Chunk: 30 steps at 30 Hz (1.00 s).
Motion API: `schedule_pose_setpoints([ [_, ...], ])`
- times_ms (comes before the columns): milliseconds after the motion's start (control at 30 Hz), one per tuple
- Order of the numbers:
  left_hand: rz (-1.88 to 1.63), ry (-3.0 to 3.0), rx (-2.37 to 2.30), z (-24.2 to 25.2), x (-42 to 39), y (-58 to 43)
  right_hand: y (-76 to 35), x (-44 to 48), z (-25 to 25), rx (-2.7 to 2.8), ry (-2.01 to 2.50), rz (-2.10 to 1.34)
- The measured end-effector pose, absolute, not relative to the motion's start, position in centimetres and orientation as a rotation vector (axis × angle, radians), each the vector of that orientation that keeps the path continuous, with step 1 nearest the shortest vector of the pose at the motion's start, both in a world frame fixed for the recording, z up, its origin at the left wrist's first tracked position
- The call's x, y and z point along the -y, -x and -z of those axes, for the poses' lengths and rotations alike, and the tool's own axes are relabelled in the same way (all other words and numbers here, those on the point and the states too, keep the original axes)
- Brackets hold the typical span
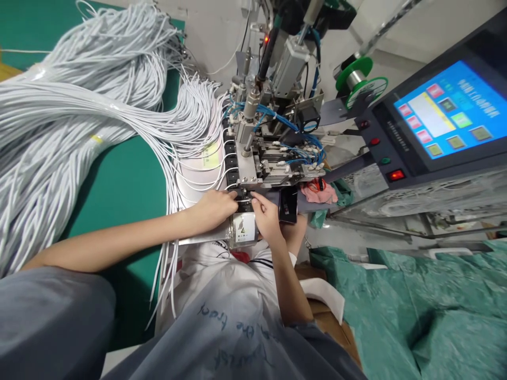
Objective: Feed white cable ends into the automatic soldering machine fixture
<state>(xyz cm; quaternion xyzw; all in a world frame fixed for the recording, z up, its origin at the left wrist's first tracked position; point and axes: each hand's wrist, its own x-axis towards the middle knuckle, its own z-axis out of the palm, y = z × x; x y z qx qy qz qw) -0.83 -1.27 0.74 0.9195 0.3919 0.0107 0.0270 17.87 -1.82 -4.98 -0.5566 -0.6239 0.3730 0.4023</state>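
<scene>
My left hand [216, 207] and my right hand [266, 214] meet at the front of a small metal machine [257, 158], fingertips almost touching. Both are pinched on a thin white cable [242, 196] that lies across a black fixture at the machine's front edge. More white cables [190, 137] fan out from the row of black holders on the machine's left side. A big bundle of the same white cables [59, 116] lies on the green mat [127, 184] to the left of my left arm.
A control panel with a lit blue touchscreen [451, 108] and red and green buttons [396, 174] stands at the right. A green wire spool [358, 76] sits behind it. A black phone [288, 205] lies beside my right hand. Green cloth [415, 311] covers the lower right.
</scene>
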Motion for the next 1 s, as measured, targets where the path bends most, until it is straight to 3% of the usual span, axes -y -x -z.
schedule_pose_setpoints([
  [300, -0.006, -2.825, -1.195, -0.7, 1.4, 0.9, -17.8, 2.3, 4.2, 1.802, 1.332, -0.846],
  [533, 0.035, -2.803, -1.327, -0.9, 0.8, 1.1, -16.3, 6.0, 2.1, 1.368, 1.391, -0.582],
  [633, 0.011, -2.783, -1.483, -1.0, 0.2, 1.4, -13.5, 9.0, 1.6, 1.524, 1.381, -0.853],
  [833, -0.004, -2.773, -1.526, -0.7, -0.3, 1.8, -6.8, 12.3, 5.0, 1.646, 1.129, -1.832],
  [1000, -0.029, -2.781, -1.544, -0.6, -0.6, 1.9, -5.3, 12.4, 7.4, 1.414, 1.046, -2.041],
])
